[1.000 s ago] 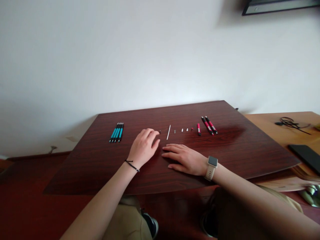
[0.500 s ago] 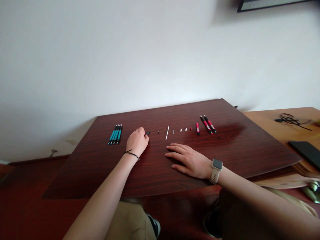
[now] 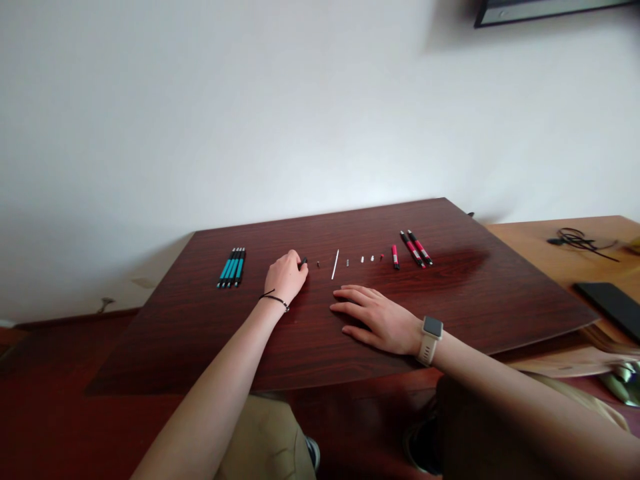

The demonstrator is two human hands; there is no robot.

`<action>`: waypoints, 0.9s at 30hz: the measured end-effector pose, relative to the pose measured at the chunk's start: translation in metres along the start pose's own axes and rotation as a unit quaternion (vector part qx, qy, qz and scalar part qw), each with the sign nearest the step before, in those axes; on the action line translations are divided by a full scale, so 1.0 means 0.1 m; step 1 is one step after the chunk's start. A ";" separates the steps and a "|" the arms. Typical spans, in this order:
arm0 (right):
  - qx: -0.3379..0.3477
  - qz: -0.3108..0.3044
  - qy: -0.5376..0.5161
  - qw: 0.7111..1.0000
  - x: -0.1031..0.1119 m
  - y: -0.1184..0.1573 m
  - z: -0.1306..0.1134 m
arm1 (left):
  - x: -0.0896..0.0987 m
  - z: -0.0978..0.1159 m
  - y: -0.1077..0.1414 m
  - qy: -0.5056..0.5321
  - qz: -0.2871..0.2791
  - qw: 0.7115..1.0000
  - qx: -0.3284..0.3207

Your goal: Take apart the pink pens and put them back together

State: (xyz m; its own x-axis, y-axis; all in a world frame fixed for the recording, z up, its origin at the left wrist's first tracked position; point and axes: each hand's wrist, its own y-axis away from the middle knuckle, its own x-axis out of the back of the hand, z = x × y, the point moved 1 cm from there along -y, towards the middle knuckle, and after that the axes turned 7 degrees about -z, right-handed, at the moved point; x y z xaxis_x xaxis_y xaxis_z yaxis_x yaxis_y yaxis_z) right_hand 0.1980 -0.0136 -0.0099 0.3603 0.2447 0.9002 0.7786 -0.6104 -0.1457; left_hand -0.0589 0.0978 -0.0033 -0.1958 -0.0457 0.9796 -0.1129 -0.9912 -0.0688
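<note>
My left hand (image 3: 286, 277) is closed around a black pen part (image 3: 303, 262), whose dark end sticks out past the fingertips; the rest of it is hidden. Just right of it lies a tiny metal-coloured piece (image 3: 318, 265), then a white ink refill (image 3: 335, 265) and a small spring-like piece (image 3: 348, 263). Two little white pieces (image 3: 363, 259), a tiny red piece (image 3: 382, 257) and a pink pen barrel (image 3: 395, 257) continue the row. My right hand (image 3: 377, 319) rests palm down on the table below the row, fingers spread, holding nothing.
Several teal-and-black pens (image 3: 231, 268) lie side by side at the left. Two pink-and-black pens (image 3: 416, 249) lie at the right. Beyond the dark wooden table (image 3: 310, 363), a lighter table (image 3: 525, 235) bears a black cable (image 3: 580, 239) and a flat black object (image 3: 610, 307).
My left hand has moved a little to the right with the black pen part, closer to the tiny metal-coloured piece. My right hand has stayed in place.
</note>
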 end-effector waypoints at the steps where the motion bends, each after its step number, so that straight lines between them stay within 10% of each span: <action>1: 0.001 0.001 -0.001 1.000 0.00 0.00 0.00 | 0.01 0.00 0.01 0.000 -0.001 1.000 -0.001; 7: 0.002 0.002 0.004 1.000 0.00 0.01 -0.02 | 0.19 0.14 0.26 -0.013 0.039 0.999 -0.031; 10: 0.014 0.000 0.002 1.000 0.01 0.01 -0.02 | 0.29 0.36 0.52 0.027 0.034 0.982 -0.181; 15: 0.070 -0.025 -0.030 0.997 -0.01 0.02 -0.01 | 0.22 0.66 0.93 0.066 -0.088 0.878 -0.465; 27: 0.104 -0.048 -0.051 0.992 -0.05 0.15 -0.03 | 0.07 0.56 1.06 0.099 -0.132 0.867 -0.470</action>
State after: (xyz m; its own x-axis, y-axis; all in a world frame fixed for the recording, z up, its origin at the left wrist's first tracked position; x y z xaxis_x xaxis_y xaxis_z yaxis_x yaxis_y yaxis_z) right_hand 0.2066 -0.0262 -0.0151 0.3215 0.3747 0.8696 0.8972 -0.4141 -0.1533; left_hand -0.0173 -0.0147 0.0067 -0.1940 0.2820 0.9396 -0.9052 -0.4207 -0.0607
